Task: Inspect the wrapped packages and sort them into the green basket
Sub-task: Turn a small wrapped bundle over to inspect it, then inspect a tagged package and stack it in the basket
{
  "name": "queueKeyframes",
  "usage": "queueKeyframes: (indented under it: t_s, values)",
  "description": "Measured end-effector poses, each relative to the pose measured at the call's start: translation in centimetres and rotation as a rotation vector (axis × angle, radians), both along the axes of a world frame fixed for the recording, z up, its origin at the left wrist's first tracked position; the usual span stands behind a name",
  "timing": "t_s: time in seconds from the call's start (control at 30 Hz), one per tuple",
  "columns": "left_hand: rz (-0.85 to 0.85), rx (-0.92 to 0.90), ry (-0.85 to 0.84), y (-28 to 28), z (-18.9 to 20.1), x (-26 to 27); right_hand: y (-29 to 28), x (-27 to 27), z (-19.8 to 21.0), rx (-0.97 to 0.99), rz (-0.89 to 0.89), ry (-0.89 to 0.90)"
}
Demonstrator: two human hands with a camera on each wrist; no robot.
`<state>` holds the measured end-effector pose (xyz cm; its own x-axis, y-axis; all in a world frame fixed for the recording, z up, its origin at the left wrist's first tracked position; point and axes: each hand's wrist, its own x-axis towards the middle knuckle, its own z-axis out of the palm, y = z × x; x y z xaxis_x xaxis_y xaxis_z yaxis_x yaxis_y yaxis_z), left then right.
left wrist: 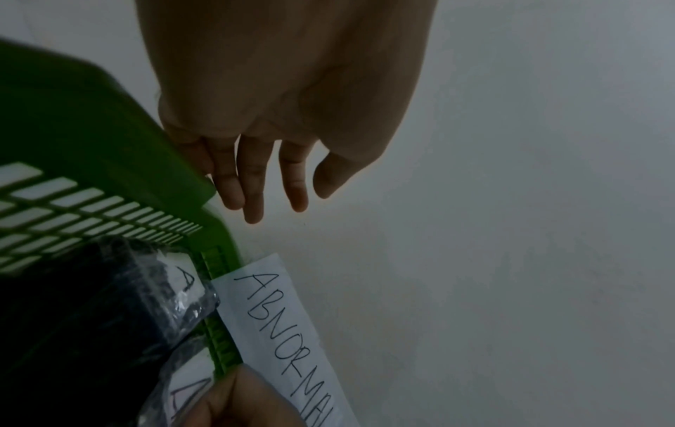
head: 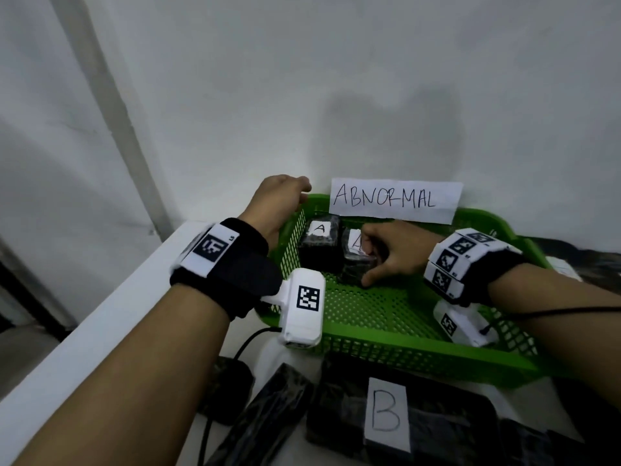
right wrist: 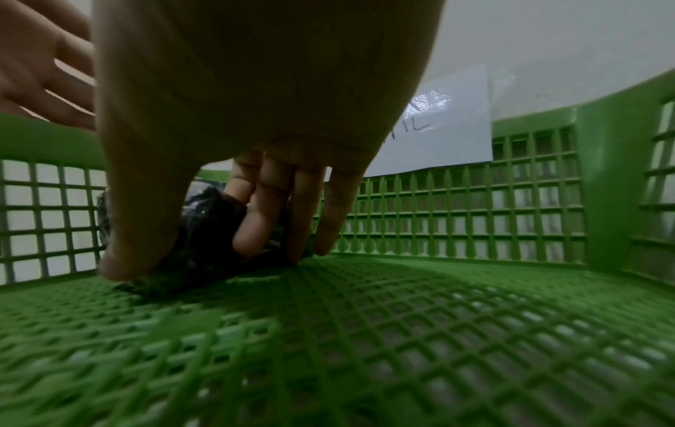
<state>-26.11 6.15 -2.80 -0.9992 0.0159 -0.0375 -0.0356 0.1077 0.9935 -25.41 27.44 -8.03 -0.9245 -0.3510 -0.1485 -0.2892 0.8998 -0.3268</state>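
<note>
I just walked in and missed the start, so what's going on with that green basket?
A person is sorting wrapped packages. Their right hand grips a dark package labelled A on the floor of the green basket, beside another A package. The left hand rests open on the basket's far corner. A paper sign reads ABNORMAL. A package labelled B waits outside.

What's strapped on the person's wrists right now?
Both forearms are bare, no sleeves. Each wrist wears a black band with white blocks printed with black square markers. A white camera unit hangs under the left wrist, another under the right; black cables trail from both.
</note>
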Motion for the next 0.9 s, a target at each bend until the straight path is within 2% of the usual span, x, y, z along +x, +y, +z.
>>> queueKeyframes:
  t_s: [0.17, 0.27, 0.5, 0.63, 0.8, 0.9]
  values:
    - [0.007, -0.033, -0.003, 0.1, 0.6, 0.8, -0.5, 0.4, 0.9, 0.123, 0.023, 0.028]
    - [0.002, -0.112, 0.010, -0.1, 1.7, 2.0, -0.6, 0.3, 2.6, 0.160, 0.019, 0.006]
    - [-0.011, -0.199, 0.186, -0.8, 5.3, 5.6, -0.9, 2.4, 9.1, 0.209, 0.006, 0.160]
    - [-0.091, -0.240, 0.278, -0.7, 5.2, 8.8, -2.2, 6.0, 12.2, 0.216, 0.020, 0.189]
    - [-0.138, -0.310, 0.338, -0.5, 2.4, 13.5, -3.0, 13.1, 11.3, 0.157, 0.041, 0.239]
    - [-0.155, -0.365, 0.318, -0.3, -0.3, 16.3, -2.9, 17.5, 8.8, 0.136, 0.055, 0.146]
